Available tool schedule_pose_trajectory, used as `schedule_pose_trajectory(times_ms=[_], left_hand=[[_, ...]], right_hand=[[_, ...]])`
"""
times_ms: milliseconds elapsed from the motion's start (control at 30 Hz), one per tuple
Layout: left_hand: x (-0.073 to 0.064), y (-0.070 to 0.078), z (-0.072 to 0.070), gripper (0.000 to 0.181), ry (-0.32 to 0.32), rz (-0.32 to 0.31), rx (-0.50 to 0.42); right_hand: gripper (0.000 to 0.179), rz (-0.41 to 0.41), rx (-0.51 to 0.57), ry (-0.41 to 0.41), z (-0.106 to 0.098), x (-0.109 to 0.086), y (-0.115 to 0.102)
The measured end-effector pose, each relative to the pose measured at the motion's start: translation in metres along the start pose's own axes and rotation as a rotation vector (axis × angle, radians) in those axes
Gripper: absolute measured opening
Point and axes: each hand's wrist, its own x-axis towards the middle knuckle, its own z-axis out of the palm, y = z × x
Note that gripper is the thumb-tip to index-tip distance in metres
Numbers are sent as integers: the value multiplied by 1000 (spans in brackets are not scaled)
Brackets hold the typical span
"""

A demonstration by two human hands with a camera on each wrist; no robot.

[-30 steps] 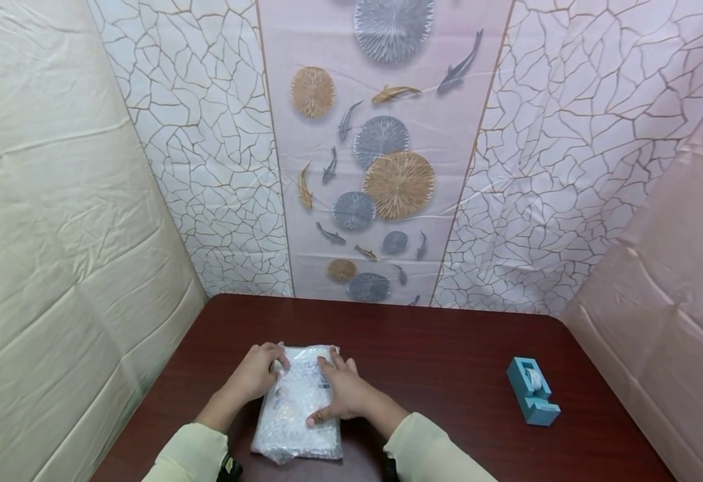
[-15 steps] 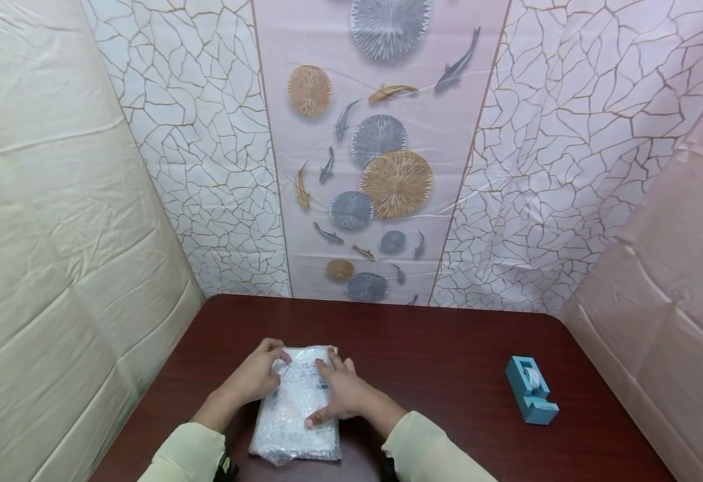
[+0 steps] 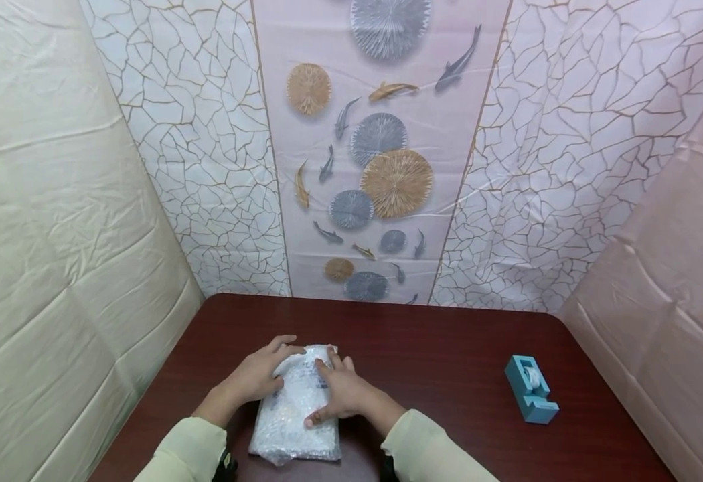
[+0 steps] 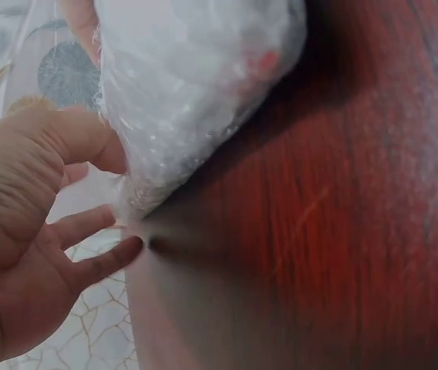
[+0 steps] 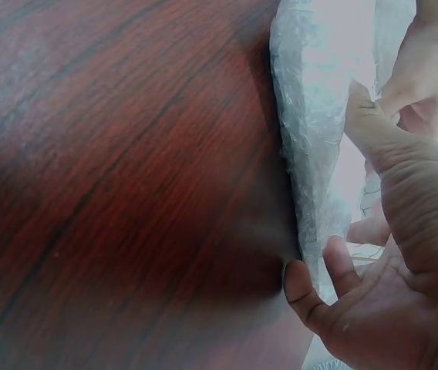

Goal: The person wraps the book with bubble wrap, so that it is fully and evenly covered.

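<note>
A flat rectangular parcel in clear bubble wrap lies on the dark red-brown table, with faint print showing through. At its far left corner is my left hand, fingers reaching over the far edge and thumb by the left side. My right hand lies spread on the parcel's right half, its thumb on top and its fingers toward the far right corner. Seen from the left wrist, the bubble wrap meets the bent thumb, with other fingers extended beyond the edge. In the right wrist view, the thumb presses the wrap.
A blue tape dispenser with a roll of tape stands on the right part of the table. Cream cloth hangs on the left and pinkish cloth on the right. A patterned backdrop rises behind the table's far edge.
My left hand's fingers have straightened and moved right, across the parcel's far left corner. The right hand and the parcel stay in place.
</note>
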Motion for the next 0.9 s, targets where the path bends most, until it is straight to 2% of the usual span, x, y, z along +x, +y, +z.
schedule_pose_trajectory(times_ms=[167, 333, 600, 800, 833, 900], left_hand=[[0, 4, 3, 82, -30, 90, 57], [-2, 12, 3, 96, -91, 89, 87], [-1, 20, 3, 88, -138, 6, 116], [-1, 22, 2, 50, -156, -23, 85], [-1, 23, 1, 48, -164, -28, 73], [-2, 25, -1, 57, -180, -34, 43]], right_hand=[[129, -6, 2, 17, -1, 0, 0], [128, -7, 7, 9, -2, -2, -1], [129, -14, 6, 5, -2, -2, -1], [128, -14, 2, 10, -2, -2, 0], [128, -15, 1, 12, -1, -2, 0], [128, -20, -1, 17, -1, -2, 1]])
